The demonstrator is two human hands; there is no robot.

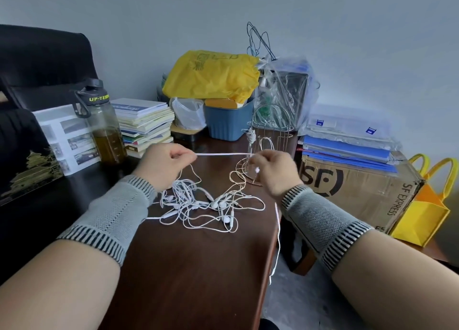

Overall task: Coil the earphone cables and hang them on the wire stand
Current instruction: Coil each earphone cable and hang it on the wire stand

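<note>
Both hands up over the dark table [188, 267], grey knit cuffs on the wrists. Left hand [164, 165] curled, thumb and fingers pinching one end of a white cable [221, 154]. Right hand [273, 170] curled too, pinching the other end; a small white piece shows at its fingers. The cable runs taut and level between the two hands, above the table.

Below them, a tangle of white earphones [211, 205] lies loose on the tabletop, buds and remotes mixed in. One strand trails off the table's right edge and hangs down.

Wire stand [270, 131] upright just behind the right hand, with one knotted bundle [251, 137] hanging on its left hook.

Around: bottle [104, 128], stacked books [146, 123], blue bin [228, 121], yellow bag [211, 76], cardboard box [355, 188].
</note>
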